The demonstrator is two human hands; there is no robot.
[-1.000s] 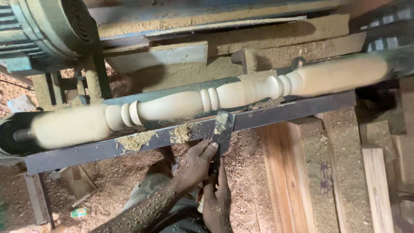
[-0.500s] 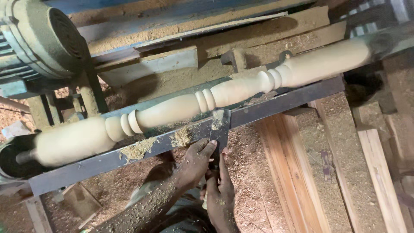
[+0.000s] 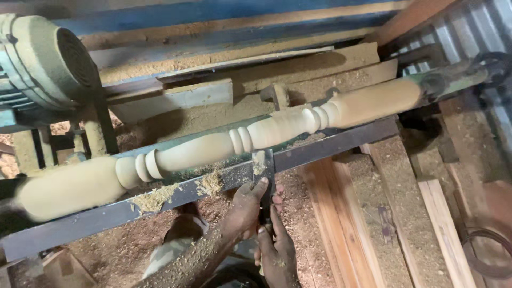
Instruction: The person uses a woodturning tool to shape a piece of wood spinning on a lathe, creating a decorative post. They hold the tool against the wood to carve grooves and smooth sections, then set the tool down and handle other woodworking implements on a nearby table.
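Observation:
A pale turned wooden spindle (image 3: 213,152) with beads and swellings lies across a lathe from lower left to upper right. A flat metal chisel (image 3: 264,170) rests on the dark steel tool rest bar (image 3: 330,146), its tip at the spindle just right of the middle beads. My left hand (image 3: 245,208) grips the chisel blade near the bar, thumb along it. Lower on the handle, my right hand (image 3: 277,253) closes around the same chisel. My forearm is dusted with sawdust.
A dusty motor housing (image 3: 45,58) sits at upper left. Shavings (image 3: 154,198) pile on the tool rest bar. Wooden planks (image 3: 426,224) lie below right, with sawdust over the floor. A dark cable loop (image 3: 488,250) lies at the right edge.
The view has shifted, so the lathe sits more tilted and further left in the frame. My hands keep the same grip on the chisel at the same spot on the spindle.

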